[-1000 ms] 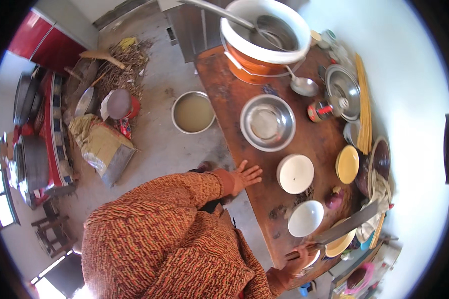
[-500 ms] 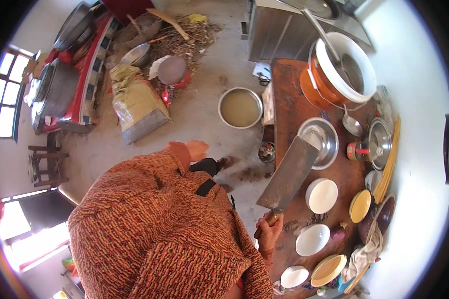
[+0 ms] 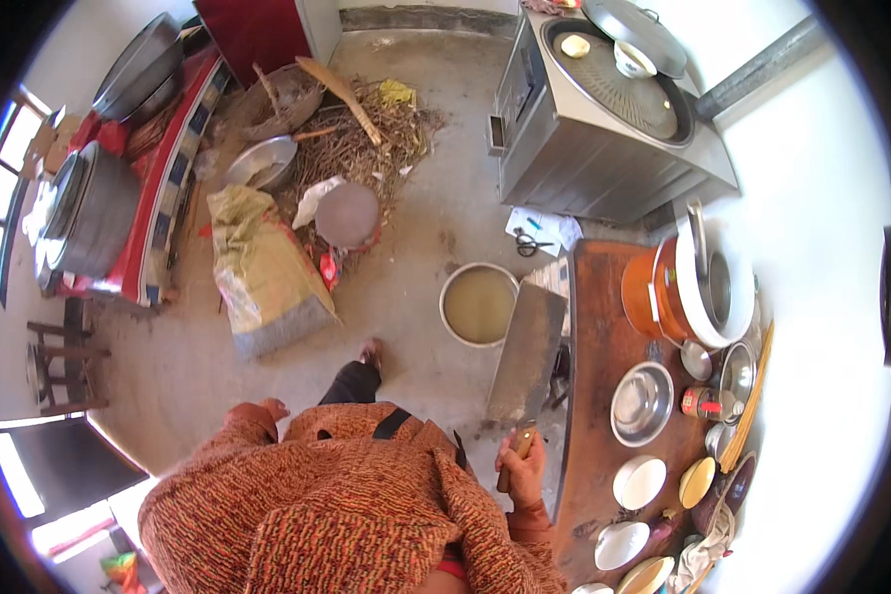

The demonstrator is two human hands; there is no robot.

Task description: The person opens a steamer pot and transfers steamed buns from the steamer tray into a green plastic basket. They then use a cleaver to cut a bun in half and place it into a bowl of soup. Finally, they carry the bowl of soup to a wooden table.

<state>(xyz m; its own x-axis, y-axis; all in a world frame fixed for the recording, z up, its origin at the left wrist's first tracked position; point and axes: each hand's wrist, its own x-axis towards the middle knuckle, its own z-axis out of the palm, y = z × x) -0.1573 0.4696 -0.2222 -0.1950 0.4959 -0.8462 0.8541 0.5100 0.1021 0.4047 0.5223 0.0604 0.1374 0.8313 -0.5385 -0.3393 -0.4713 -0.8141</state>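
Right hand [image 3: 528, 469] wrapped round the grip of a cleaver [image 3: 529, 358], blade toward the far side, just left of the table [image 3: 602, 327]. Left hand [image 3: 271, 410] well off to the left; can't tell its finger pose. Farther out: steel basin [image 3: 444, 311] on floor [image 3: 416, 243]. On table: orange bucket [image 3: 641, 289] far, steel bowl [image 3: 620, 408] nearer.

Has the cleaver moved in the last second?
Yes. Held in the right hand, the cleaver has swung left, from over the wooden table to beyond its left edge.
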